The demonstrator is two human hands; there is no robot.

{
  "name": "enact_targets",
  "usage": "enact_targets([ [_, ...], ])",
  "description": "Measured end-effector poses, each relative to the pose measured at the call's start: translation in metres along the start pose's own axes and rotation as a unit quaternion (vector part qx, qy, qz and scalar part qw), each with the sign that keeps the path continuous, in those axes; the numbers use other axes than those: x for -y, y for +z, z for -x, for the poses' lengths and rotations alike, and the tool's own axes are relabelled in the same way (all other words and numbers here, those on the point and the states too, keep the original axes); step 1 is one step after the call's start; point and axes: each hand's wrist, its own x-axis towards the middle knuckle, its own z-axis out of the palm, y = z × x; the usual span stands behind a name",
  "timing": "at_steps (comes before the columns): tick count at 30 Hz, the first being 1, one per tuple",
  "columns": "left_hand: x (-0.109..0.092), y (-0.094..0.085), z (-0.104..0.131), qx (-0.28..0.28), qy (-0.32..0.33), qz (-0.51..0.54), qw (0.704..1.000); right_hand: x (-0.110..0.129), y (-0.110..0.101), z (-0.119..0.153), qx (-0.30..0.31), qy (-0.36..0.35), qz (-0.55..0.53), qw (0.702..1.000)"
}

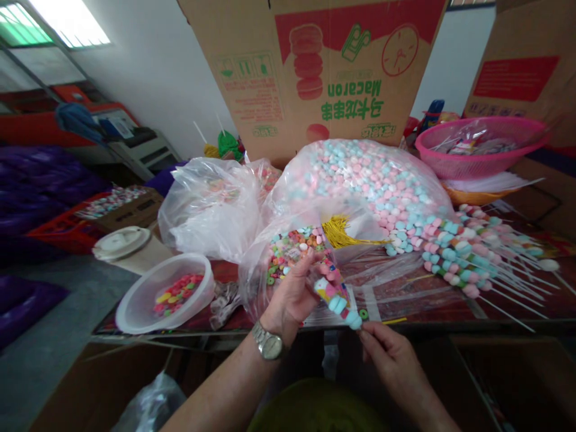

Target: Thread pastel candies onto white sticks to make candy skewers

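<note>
A marshmallow skewer (338,305), with blue and pink pieces and a brightly printed yellow and pink part, slants between my two hands above the table's front edge. My left hand (291,298), wearing a watch, is closed around its upper part; some fingers are hidden behind it. At the lower end, my right hand (387,353) pinches close against the last blue marshmallow. Just beyond lies an open plastic bag of colourful candy rings (292,246). Gold twist ties (335,231) rest beside it. A large clear bag of pastel marshmallows (373,174) spills open behind.
Several loaded skewers (463,258) are piled at the right, sticks pointing outward. A translucent bowl (130,321) of candy rings stands left. A pink basket (477,147) is at back right. A tall cardboard box (252,54) blocks the rear. A lidded white container (123,243) stands far left.
</note>
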Motion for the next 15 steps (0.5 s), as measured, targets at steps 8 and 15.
enact_targets([
  [8,0.016,0.003,-0.001,-0.09,-0.004,0.049,0.995,-0.014,0.005,0.007,-0.118,-0.249,0.234,0.932],
  [15,0.026,0.01,-0.001,-0.075,0.029,0.059,0.995,0.004,0.015,0.012,-0.041,-0.119,0.06,0.99],
])
